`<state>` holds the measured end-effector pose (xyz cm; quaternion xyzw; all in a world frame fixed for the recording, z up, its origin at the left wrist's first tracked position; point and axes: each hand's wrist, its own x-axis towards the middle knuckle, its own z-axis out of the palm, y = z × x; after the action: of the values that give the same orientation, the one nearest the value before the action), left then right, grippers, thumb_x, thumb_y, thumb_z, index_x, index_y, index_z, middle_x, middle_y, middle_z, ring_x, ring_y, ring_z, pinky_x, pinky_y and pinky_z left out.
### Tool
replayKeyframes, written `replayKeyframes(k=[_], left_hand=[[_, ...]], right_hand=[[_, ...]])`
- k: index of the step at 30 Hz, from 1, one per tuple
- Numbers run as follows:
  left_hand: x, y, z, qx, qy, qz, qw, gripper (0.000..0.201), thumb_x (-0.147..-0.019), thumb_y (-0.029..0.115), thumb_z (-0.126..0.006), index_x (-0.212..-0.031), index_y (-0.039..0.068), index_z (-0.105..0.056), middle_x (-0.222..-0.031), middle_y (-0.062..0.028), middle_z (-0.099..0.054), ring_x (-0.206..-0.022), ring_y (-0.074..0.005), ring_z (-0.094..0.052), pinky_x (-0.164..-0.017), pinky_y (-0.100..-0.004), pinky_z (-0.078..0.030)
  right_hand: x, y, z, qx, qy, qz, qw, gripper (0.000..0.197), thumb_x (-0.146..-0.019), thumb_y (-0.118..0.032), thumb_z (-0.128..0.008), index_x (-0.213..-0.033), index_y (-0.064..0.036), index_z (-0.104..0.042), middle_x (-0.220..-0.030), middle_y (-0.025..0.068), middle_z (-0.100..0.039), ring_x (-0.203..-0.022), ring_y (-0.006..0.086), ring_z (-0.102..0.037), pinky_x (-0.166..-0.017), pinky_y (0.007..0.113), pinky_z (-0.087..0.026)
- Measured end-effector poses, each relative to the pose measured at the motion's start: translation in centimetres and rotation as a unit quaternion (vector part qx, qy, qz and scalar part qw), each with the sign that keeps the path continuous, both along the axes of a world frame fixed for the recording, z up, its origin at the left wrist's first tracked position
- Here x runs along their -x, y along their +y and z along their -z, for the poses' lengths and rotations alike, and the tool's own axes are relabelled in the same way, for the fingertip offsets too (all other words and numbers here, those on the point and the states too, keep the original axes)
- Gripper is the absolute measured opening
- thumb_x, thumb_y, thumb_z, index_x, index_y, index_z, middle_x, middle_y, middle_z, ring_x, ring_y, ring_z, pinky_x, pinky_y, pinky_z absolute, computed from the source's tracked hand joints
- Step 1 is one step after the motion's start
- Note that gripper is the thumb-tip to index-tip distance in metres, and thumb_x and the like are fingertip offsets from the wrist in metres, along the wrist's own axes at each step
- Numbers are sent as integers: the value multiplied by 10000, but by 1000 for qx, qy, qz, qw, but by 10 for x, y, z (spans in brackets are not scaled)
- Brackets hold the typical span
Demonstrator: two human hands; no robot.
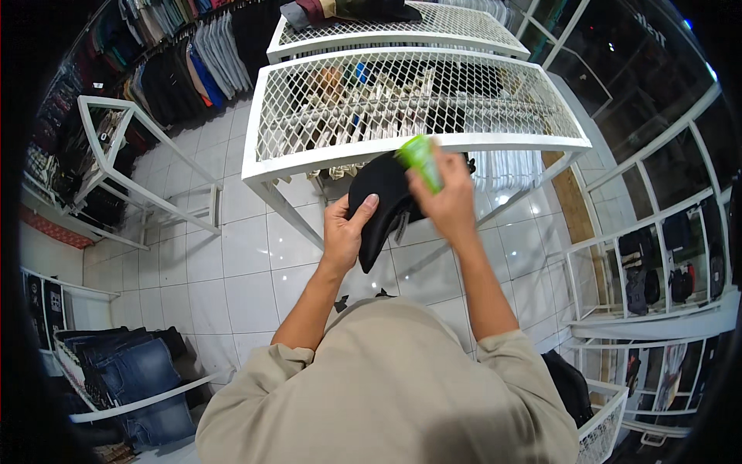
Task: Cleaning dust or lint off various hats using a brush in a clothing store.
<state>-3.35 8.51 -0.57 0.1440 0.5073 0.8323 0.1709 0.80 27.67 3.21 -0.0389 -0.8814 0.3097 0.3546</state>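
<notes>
A black cap [376, 189] is held up in front of me, its curved brim slanting down toward my body. My left hand [345, 230] grips it by the left edge, thumb on top and the fingers out of sight behind. In my right hand [448, 193] is a bright green oblong hand tool [421, 164], like a small brush, lying against or just over the cap's far right side. Motion smears the tool, and its underside is hidden, so I cannot tell whether it touches the cloth.
Just beyond my hands stands a white mesh-topped rack [417, 97] with clothes hanging beneath. Another mesh rack [402, 23] behind it bears dark and tan items. A bare white frame [147, 185] is at left, folded jeans [143, 379] at lower left, white shelving [657, 317] at right.
</notes>
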Motion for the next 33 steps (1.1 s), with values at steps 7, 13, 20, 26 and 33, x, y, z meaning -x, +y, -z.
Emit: replayKeyframes(k=[7, 13, 20, 26, 33], left_hand=[[-5, 8, 6, 5, 13, -1, 1000, 197, -992, 149, -710, -1073, -27, -743, -951, -15, -734, -822, -46, -625, -737, -218, -520], [-4, 14, 3, 67, 65, -6, 996, 179, -990, 139, -709, -1067, -18, -746, -939, -15, -733, -799, -49, -628, -710, -218, -518], [8, 13, -4, -59, -117, -64, 989, 242, -991, 123, -688, -1172, -37, -682, -1058, -59, -738, -846, -99, -687, -748, -241, -552], [-1, 5, -8, -107, -190, 69, 974, 311, -981, 87, -676, -1272, 0, -608, -1148, -86, -716, -980, -124, -712, -830, -254, -582], [9, -10, -20, 3, -145, 231, 962, 475, -908, 72, -753, -1340, -13, -576, -1160, -71, -706, -1004, -133, -704, -886, -278, -588]], right_hand=[[-15, -19, 2, -35, 38, -1, 999, 635, -901, -289, -753, -1402, 52, -567, -1039, 208, -596, -940, 370, -620, -818, 459, -516], [-23, -20, 3, -37, 75, -18, 996, 658, -900, -291, -752, -1429, 43, -547, -1047, 197, -595, -942, 375, -602, -855, 472, -499], [-34, 59, -9, 48, 45, 137, 988, 627, -857, -270, -806, -1389, -3, -607, -1197, 182, -638, -1073, 320, -648, -931, 409, -512], [-67, 71, -3, 256, 55, -179, 948, 598, -742, -34, -820, -1317, 26, -670, -1188, 105, -699, -1150, 192, -621, -1058, 341, -439], [-69, 67, -18, 331, -29, -247, 910, 603, -701, 29, -837, -1286, 23, -693, -1080, 55, -688, -1018, 137, -635, -925, 279, -486]])
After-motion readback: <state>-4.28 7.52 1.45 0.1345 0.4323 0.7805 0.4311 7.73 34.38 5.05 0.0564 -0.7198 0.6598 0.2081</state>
